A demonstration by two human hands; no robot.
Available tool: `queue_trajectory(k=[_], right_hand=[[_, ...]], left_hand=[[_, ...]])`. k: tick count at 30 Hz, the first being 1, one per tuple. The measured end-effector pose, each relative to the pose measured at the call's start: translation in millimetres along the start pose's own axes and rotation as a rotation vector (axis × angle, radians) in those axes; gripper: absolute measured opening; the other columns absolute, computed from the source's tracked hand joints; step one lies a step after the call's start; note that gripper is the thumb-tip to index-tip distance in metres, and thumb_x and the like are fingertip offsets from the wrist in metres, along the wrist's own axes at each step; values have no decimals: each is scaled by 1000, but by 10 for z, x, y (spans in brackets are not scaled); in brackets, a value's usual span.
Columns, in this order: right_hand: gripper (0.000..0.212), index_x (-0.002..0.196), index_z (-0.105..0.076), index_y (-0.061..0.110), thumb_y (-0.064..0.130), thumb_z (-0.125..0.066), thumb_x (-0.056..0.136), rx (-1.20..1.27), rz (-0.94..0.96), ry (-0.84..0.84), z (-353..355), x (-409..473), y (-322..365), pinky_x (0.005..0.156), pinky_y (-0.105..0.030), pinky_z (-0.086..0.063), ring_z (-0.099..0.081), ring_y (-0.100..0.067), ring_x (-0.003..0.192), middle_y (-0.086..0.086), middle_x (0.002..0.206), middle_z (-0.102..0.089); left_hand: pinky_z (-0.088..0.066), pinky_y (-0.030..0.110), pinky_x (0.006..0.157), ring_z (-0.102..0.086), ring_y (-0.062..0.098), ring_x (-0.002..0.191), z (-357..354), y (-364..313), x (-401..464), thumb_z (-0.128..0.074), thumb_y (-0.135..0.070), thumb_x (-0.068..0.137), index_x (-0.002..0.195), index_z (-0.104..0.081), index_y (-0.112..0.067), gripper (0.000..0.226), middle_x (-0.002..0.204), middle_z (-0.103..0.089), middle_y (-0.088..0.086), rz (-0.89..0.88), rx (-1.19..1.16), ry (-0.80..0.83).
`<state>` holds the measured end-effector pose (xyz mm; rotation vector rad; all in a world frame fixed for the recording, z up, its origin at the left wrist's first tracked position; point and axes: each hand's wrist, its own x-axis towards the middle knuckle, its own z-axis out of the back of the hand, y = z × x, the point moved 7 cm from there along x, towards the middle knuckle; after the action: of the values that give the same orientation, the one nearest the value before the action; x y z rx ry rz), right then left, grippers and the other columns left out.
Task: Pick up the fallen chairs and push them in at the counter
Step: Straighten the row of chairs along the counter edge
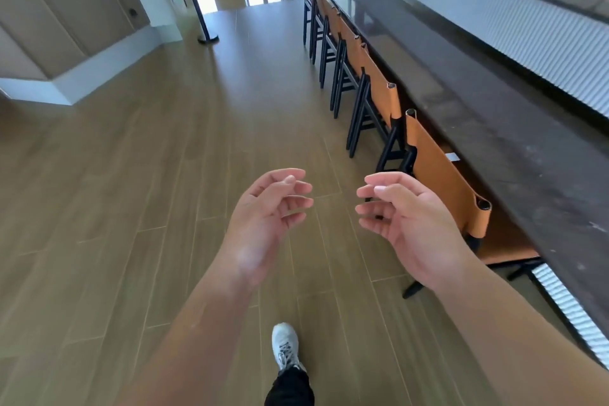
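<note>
chairs [441, 171]: tan backs, black frames | upright, row tucked at counter [494, 128] | far ones blurry

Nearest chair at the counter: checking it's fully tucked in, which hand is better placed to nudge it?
Right hand: it hovers open beside the nearest chair; the left hand is farther away.

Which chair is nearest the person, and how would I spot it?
Follow the long dark counter on the right, with its row of black-framed chairs with tan leather backs. The nearest chair is just beyond the right hand. Its backrest looks largest, closing the row.
</note>
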<state>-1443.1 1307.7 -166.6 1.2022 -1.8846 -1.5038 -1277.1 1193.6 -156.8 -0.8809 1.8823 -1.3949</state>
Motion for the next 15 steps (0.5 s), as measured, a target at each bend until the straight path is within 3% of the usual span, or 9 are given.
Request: queue_trajectory(k=[5, 15], right_hand=[[19, 106, -66, 9, 6, -52, 93, -24, 9, -91, -13, 875, 27, 81, -39, -57, -67, -21, 80, -6, 93, -71], [21, 104, -69, 14, 9, -51, 95, -60, 40, -291, -110, 2745, 450, 76, -34, -58, -68, -20, 82, -4, 93, -73]], left_hand=[[-49, 33, 78, -66, 17, 82, 107, 80, 1001, -67, -37, 78, 97, -74, -24, 24, 95, -71, 4, 33, -15, 47], [-53, 26, 70, -66, 17, 83, 125, -313, 3303, -63, -29, 84, 99, -74, -21, 21, 95, -71, 5, 81, -42, 220]])
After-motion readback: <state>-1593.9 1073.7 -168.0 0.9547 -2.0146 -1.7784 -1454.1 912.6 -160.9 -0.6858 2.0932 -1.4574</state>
